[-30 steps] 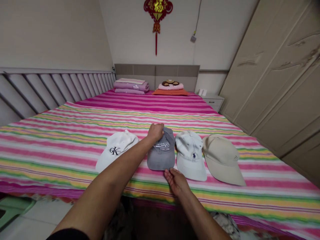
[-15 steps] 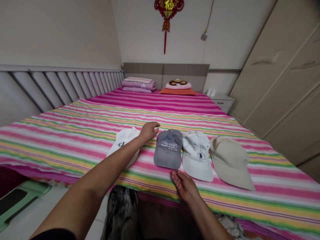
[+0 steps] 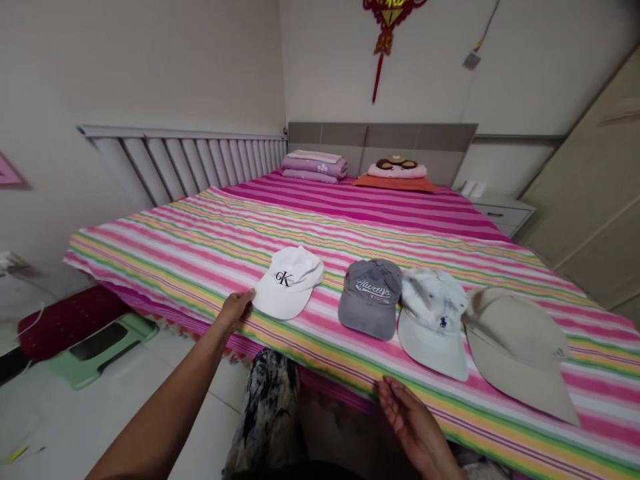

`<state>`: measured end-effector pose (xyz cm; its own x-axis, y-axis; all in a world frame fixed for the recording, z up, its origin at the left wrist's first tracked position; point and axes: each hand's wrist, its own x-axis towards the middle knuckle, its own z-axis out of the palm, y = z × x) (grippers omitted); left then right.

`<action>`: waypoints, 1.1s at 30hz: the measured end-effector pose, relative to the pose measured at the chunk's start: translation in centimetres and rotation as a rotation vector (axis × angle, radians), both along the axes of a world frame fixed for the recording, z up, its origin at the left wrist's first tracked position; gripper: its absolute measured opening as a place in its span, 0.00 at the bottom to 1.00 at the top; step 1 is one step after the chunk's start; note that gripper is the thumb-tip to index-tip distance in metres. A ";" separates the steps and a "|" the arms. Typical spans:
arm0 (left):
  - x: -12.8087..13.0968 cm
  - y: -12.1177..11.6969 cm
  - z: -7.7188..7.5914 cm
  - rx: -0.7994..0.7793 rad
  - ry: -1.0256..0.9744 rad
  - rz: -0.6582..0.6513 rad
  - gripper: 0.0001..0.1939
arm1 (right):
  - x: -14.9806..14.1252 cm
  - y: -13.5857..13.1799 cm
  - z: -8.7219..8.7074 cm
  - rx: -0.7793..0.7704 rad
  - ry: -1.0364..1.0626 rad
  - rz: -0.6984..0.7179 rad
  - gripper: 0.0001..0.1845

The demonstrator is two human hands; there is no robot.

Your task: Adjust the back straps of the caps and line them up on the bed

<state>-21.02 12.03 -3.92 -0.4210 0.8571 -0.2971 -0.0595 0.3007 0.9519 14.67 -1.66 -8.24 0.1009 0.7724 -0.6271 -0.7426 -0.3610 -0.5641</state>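
White cap (image 3: 287, 283) met at its brim by the left hand (image 3: 234, 312)

The brim's left edge is reached by the fingertips of the left hand, which are drawn close together; whether the brim is pinched or only touched cannot be told. The cap is laid at the left end of a row of four on the striped cloth (image 3: 165, 250), its front marked with black letters. Nothing is held by the right hand (image 3: 413, 423), which is held near the cloth's front edge, palm turned inward and fingers loosely bent.

To the right of the white cap, across a strip of bare cloth, a grey cap (image 3: 367, 317) with white lettering is placed. Just beside it a pale cap (image 3: 430, 350) with a small navy emblem is set, and the row is ended by a beige cap (image 3: 517, 350).
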 end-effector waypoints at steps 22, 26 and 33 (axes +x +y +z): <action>3.6 0.0 -1.3 0.015 -0.709 0.055 0.14 | -1.1 -0.7 -0.7 -0.004 0.010 0.003 0.08; 2.7 0.4 -0.7 0.127 -0.696 0.131 0.15 | -1.1 -0.9 -0.7 -0.010 0.014 0.001 0.09; -1.0 -0.3 -0.5 0.069 -0.483 0.245 0.05 | -1.3 -1.0 -0.6 -0.019 0.028 -0.003 0.10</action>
<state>-21.97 11.71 -4.40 -0.4403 0.7753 -0.4528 -0.5555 0.1610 0.8158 13.40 -2.68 -8.84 0.0855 0.7599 -0.6444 -0.7594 -0.3690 -0.5359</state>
